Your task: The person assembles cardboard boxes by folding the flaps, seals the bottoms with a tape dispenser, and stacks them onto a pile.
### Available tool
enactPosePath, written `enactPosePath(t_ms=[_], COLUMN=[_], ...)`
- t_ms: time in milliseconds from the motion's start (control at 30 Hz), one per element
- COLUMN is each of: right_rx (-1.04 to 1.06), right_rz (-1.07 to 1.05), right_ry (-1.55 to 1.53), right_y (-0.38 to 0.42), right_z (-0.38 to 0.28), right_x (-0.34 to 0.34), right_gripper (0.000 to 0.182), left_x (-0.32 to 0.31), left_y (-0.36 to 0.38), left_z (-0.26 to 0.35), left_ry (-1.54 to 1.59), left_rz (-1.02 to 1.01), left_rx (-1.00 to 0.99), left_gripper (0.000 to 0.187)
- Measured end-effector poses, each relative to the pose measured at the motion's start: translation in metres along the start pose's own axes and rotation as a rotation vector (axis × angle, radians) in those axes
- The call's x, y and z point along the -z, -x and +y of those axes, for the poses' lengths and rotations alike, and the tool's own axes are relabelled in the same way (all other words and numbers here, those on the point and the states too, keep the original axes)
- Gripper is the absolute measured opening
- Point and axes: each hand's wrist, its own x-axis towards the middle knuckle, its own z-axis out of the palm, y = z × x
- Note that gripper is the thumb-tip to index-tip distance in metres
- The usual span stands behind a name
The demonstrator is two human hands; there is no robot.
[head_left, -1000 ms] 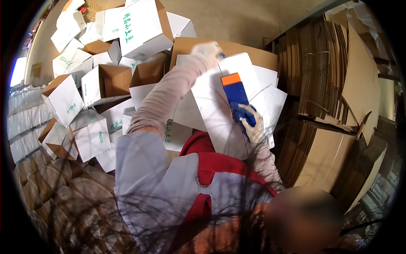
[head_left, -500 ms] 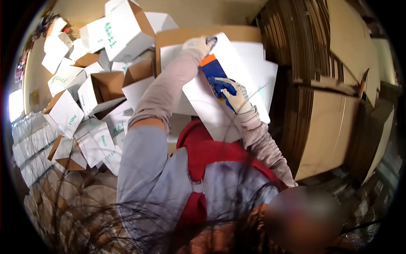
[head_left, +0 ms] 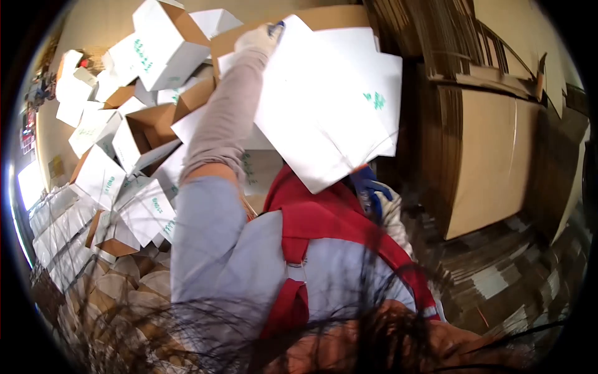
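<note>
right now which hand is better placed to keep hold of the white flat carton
Left. The left hand already grips the top edge of the white flat carton, while the right hand sits low beneath its bottom corner, partly hidden.

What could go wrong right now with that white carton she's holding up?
The left hand grips the flat white carton by one top corner only, so it may swing or slip. It also hides most of the right hand, so that grip is hard to judge. The heap of made-up boxes beside the arm could be knocked.
</note>
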Motion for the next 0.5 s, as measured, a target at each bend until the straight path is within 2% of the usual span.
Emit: enactPosePath(t_ms=[33, 67, 100, 133, 167, 233, 267, 367, 433, 467, 500], right_rx=[0.055, 0.642, 0.631, 0.646, 0.448, 0.235, 0.219, 0.249, 0.308, 0.385, 0.595], right_rz=[-0.044, -0.120, -0.160, -0.204, -0.220, -0.170, -0.166, -0.148, -0.150, -0.159, -0.095], right_ry=[0.043, 0.803, 0.923, 1.046, 0.973, 0.929, 0.975, 1.174, 1.239, 1.236, 1.342], right_y=[-0.008, -0.020, -0.036, -0.063, -0.073, -0.086, -0.099, -0.133, -0.152, -0.156, -0.179], right_z=[0.018, 0.013, 0.058, 0.099, 0.090, 0.053, 0.042, 0.007, -0.027, -0.047, -0.016], right_x=[-0.005, -0.010, -0.008, -0.014, -0.026, -0.038, -0.040, -0.059, -0.096, -0.119, -0.140], right_gripper=[0.024, 0.021, 0.020, 0.021, 0.021, 0.021, 0.021, 0.021, 0.022, 0.022, 0.022], left_x=[-0.004, -0.002, 0.001, 0.014, -0.002, 0.022, 0.038, 0.113, 0.173, 0.183, 0.216], left_y=[-0.003, -0.003, -0.001, 0.010, 0.009, 0.021, 0.024, 0.057, 0.086, 0.097, 0.111], left_z=[-0.001, 0.001, 0.002, 0.002, -0.007, -0.010, -0.013, -0.061, -0.125, -0.179, -0.221], left_ry=[0.004, 0.007, 0.051, 0.132, 0.176, 0.210, 0.258, 0.275, 0.275, 0.348, 0.289], left_rz=[-0.010, -0.015, -0.084, -0.006, 0.153, -0.061, -0.145, -0.047, 0.178, 0.600, 0.630], left_rx=[-0.021, -0.031, -0.024, -0.047, -0.097, -0.051, -0.071, 0.045, 0.172, 0.019, 0.155], left_gripper=[0.061, 0.063, 0.061, 0.061, 0.060, 0.057, 0.056, 0.056, 0.049, 0.046, 0.041])
